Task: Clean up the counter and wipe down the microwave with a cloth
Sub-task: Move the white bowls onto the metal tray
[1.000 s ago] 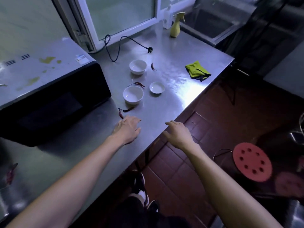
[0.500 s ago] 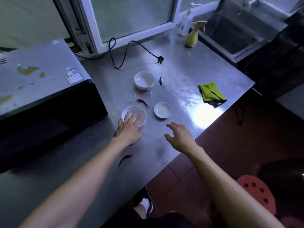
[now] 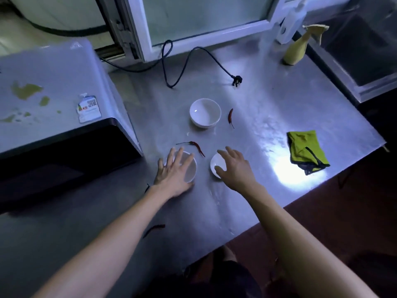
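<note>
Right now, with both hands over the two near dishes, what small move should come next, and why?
Probably curl the left hand around the near bowl and lift it. Its fingers lie spread over the rim, gripping nothing, while the right hand reaches over the small dish. The dishes likely must go before wiping.

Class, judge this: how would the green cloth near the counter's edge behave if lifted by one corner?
The green cloth lies crumpled and folded, so it would probably hang limp. It looks thin, likely light. Soft fabric should neither roll nor break.

dim bluish light, glare on counter [image 3: 296, 175]
</note>
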Demonstrator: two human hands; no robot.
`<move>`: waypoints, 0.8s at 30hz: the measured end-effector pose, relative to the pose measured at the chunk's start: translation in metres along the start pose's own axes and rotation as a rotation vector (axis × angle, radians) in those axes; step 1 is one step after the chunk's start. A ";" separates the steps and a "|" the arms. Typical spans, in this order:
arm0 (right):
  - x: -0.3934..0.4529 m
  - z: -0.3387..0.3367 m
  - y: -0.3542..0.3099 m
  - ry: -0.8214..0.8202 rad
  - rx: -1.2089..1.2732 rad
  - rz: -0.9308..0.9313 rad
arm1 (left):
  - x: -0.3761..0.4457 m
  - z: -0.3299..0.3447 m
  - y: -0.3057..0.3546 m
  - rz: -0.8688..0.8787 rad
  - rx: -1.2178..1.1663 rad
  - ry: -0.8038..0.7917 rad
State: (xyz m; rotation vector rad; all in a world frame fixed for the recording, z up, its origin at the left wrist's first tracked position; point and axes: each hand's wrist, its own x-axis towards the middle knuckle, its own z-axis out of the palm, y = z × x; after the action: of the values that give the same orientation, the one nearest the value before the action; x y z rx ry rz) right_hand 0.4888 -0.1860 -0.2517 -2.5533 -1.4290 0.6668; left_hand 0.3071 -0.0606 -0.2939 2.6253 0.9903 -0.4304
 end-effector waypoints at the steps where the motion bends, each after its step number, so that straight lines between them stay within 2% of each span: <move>1: 0.011 -0.002 0.002 -0.008 -0.005 -0.019 | 0.003 -0.002 0.002 -0.020 -0.005 0.010; 10: 0.120 -0.030 0.007 -0.036 -0.105 -0.263 | 0.023 -0.025 0.016 -0.225 -0.100 0.034; 17: 0.188 -0.033 -0.004 -0.132 -0.381 -0.416 | 0.020 -0.029 0.019 -0.374 -0.159 0.099; 24: 0.226 -0.034 -0.023 -0.221 -0.377 -0.396 | 0.008 -0.022 0.021 -0.446 -0.180 0.113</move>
State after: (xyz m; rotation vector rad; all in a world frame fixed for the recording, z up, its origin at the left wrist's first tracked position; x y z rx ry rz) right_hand 0.5875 0.0190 -0.2841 -2.3767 -2.2455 0.6794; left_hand 0.3312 -0.0628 -0.2730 2.2819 1.5804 -0.2740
